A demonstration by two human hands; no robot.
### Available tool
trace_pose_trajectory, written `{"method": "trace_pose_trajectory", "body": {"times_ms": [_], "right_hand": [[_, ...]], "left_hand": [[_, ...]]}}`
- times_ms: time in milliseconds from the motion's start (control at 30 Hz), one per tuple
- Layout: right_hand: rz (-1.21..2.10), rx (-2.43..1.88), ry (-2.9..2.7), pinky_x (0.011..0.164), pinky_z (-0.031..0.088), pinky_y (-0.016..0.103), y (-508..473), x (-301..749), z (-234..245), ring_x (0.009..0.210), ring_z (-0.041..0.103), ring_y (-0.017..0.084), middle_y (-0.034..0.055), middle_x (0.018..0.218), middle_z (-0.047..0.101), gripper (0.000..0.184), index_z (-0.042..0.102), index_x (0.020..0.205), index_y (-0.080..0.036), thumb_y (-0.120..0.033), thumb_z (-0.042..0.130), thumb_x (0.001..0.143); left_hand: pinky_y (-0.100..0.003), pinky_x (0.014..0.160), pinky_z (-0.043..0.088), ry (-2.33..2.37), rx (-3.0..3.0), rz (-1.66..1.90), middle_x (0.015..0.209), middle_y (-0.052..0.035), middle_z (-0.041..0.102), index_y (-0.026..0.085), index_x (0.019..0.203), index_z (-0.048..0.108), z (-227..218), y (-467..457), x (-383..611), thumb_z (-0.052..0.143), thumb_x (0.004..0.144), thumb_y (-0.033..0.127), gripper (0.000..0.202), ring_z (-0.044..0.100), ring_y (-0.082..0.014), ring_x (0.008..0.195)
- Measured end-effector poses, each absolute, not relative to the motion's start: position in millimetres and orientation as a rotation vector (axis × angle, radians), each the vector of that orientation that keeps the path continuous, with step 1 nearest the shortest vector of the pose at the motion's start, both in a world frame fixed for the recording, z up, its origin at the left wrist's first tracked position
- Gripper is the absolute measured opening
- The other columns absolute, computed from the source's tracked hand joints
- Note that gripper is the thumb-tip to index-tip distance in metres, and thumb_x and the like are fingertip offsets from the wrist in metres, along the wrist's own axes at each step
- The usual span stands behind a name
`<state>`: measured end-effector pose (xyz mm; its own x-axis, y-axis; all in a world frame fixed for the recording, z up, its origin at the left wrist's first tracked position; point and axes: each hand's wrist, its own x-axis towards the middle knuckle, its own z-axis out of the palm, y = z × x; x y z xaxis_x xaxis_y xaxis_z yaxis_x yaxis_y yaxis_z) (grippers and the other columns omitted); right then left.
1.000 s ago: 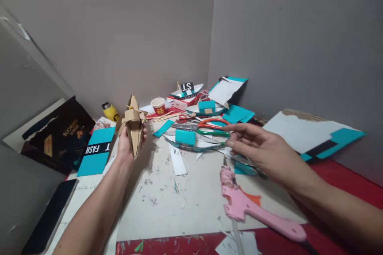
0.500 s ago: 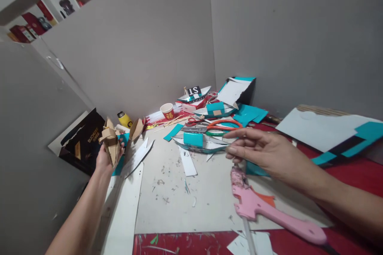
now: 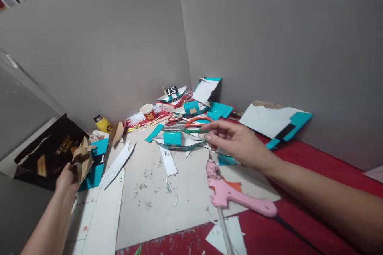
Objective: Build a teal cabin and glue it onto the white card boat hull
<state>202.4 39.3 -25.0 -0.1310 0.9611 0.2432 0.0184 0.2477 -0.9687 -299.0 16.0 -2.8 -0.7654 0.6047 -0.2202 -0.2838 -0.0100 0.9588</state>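
My left hand (image 3: 66, 179), at the left side, is closed around a small brown cardboard boat (image 3: 83, 162), held beside a black printed box. Its fingers are partly hidden by the boat. My right hand (image 3: 229, 140) pinches thumb and fingers at the right tip of a paper boat (image 3: 172, 139) with a white-grey hull and a teal cover. Just below that hand lies a pink hot glue gun (image 3: 220, 191) with a glue stick in its back end. Scissors (image 3: 191, 126) with orange and green handles lie behind the paper boat.
The black box (image 3: 38, 159) leans at the left, near a teal card (image 3: 92, 171) and a yellow bottle (image 3: 103, 123). Farther back are a paper cup (image 3: 147, 112), thin sticks and two more paper boats (image 3: 191, 108). Torn card (image 3: 269, 121) lies at right.
The view has turned to the right. My left hand has lowered the cardboard boat a little, uncovering more of the teal card. My right hand stays at the paper boat's tip.
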Motion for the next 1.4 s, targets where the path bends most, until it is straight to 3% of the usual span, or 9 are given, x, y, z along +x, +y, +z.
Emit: {"method": "trace_pose_trajectory", "body": {"times_ms": [167, 267, 400, 533, 667, 733, 967, 1267, 1400], "right_hand": [[0.91, -0.963, -1.42, 0.053, 0.043, 0.026, 38, 208, -12, 0.062, 0.053, 0.013, -0.0003, 0.075, 0.057, 0.024, 0.07, 0.096, -0.02, -0.031, 0.069, 0.074], [0.94, -0.918, -1.379, 0.056, 0.048, 0.027, 35, 209, -6, 0.062, 0.056, 0.013, 0.0004, 0.073, 0.061, 0.025, 0.069, 0.09, -0.019, -0.035, 0.074, 0.071], [1.025, -0.963, -1.334, 0.054, 0.051, 0.027, 33, 210, -3, 0.058, 0.058, 0.013, -0.0003, 0.069, 0.063, 0.032, 0.067, 0.084, -0.019, -0.038, 0.08, 0.063], [1.037, -0.979, -1.328, 0.053, 0.053, 0.027, 30, 209, -1, 0.055, 0.061, 0.013, -0.0006, 0.063, 0.065, 0.029, 0.066, 0.079, -0.019, -0.041, 0.079, 0.065], [1.065, -0.969, -1.316, 0.05, 0.054, 0.026, 31, 208, -2, 0.05, 0.062, 0.013, -0.001, 0.056, 0.064, 0.026, 0.065, 0.076, -0.019, -0.043, 0.076, 0.07], [1.068, -0.98, -1.297, 0.047, 0.054, 0.025, 33, 208, -3, 0.047, 0.06, 0.012, -0.002, 0.054, 0.062, 0.028, 0.064, 0.075, -0.019, -0.045, 0.075, 0.07], [1.104, -1.016, -1.288, 0.048, 0.054, 0.025, 41, 210, -7, 0.047, 0.058, 0.011, -0.0023, 0.055, 0.061, 0.027, 0.064, 0.075, -0.019, -0.045, 0.072, 0.072], [1.191, -1.032, -1.323, 0.048, 0.052, 0.023, 45, 209, -17, 0.048, 0.059, 0.01, -0.0023, 0.055, 0.062, 0.033, 0.065, 0.078, -0.019, -0.049, 0.074, 0.07], [1.174, -1.029, -1.332, 0.047, 0.05, 0.02, 44, 209, -14, 0.047, 0.058, 0.009, -0.0027, 0.054, 0.061, 0.038, 0.061, 0.07, -0.018, -0.054, 0.073, 0.069]], "left_hand": [[-0.045, 0.086, 0.052, 1.995, 0.404, 1.773, 0.121, -0.0085, 0.06, 0.016, 0.118, 0.058, 5, -4, -284, 0.058, 0.091, 0.034, 0.033, 0.061, -0.0257, 0.103], [-0.047, 0.098, 0.045, 2.196, 0.636, 1.851, 0.122, -0.0055, 0.062, 0.017, 0.112, 0.062, 6, -21, -264, 0.059, 0.089, 0.022, 0.025, 0.055, -0.0288, 0.117], [-0.034, 0.106, 0.04, 2.211, 1.177, 1.799, 0.12, 0.0044, 0.067, 0.026, 0.109, 0.067, 10, -34, -221, 0.064, 0.081, 0.019, 0.028, 0.052, -0.0255, 0.123], [-0.031, 0.095, 0.046, 2.088, 1.79, 1.312, 0.111, -0.006, 0.069, 0.02, 0.106, 0.068, 7, -7, -170, 0.063, 0.081, 0.029, 0.027, 0.061, -0.0257, 0.108], [-0.032, 0.08, 0.051, 1.957, 1.908, 0.964, 0.103, -0.0085, 0.071, 0.019, 0.099, 0.07, -7, 54, -129, 0.072, 0.076, 0.031, 0.027, 0.065, -0.025, 0.087], [-0.035, 0.083, 0.051, 1.934, 1.926, 0.794, 0.101, -0.0094, 0.07, 0.017, 0.096, 0.069, -15, 86, -117, 0.073, 0.077, 0.03, 0.023, 0.064, -0.0243, 0.089], [-0.043, 0.085, 0.053, 1.948, 1.879, 0.368, 0.121, -0.0097, 0.059, 0.016, 0.12, 0.057, -28, 142, -114, 0.058, 0.091, 0.032, 0.033, 0.061, -0.0226, 0.101], [-0.041, 0.081, 0.054, 1.889, 1.702, 0.489, 0.116, -0.0085, 0.061, 0.015, 0.117, 0.058, -28, 141, -133, 0.058, 0.091, 0.033, 0.032, 0.063, -0.0219, 0.097], [-0.032, 0.068, 0.054, 1.877, 1.662, 0.74, 0.097, -0.0059, 0.065, 0.013, 0.106, 0.06, -21, 124, -144, 0.058, 0.09, 0.038, 0.029, 0.063, -0.0166, 0.079]]}}
